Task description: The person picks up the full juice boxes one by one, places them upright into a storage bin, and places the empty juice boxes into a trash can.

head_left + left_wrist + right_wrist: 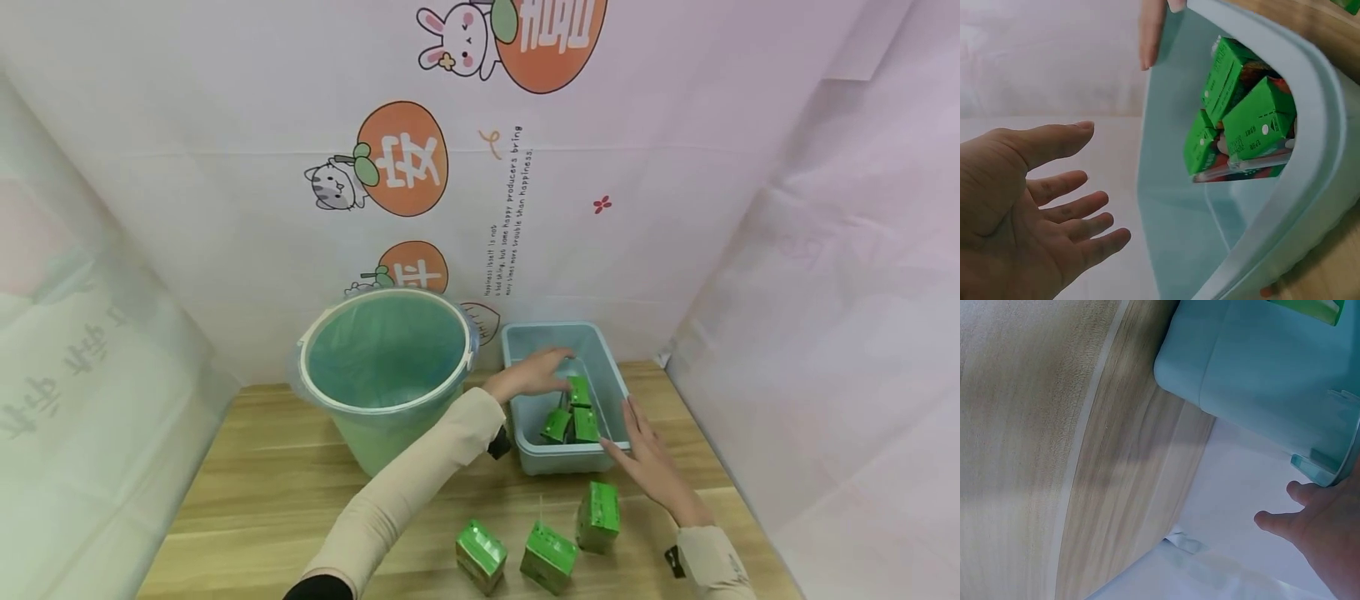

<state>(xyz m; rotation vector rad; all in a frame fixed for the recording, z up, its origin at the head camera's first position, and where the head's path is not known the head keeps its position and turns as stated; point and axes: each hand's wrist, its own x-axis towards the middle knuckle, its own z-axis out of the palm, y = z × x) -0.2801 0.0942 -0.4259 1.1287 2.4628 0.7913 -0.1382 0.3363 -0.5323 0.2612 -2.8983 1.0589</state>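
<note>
Over the light blue plastic bin reaches my left hand, its fingers extended and holding nothing. In the left wrist view the palm and spread fingers of that left hand stand apart from the drink cartons. Three green drink cartons sit together inside the bin, a clear-wrapped straw on one of them. My right hand touches the bin's right side near the front corner, fingers lying along the rim. In the right wrist view, part of this right hand is at the bin's edge.
Three more green drink cartons, a left one, a middle one and a right one, stand on the wooden table in front of the bin. A tall green bucket stands left of it. Printed white cloth hangs behind.
</note>
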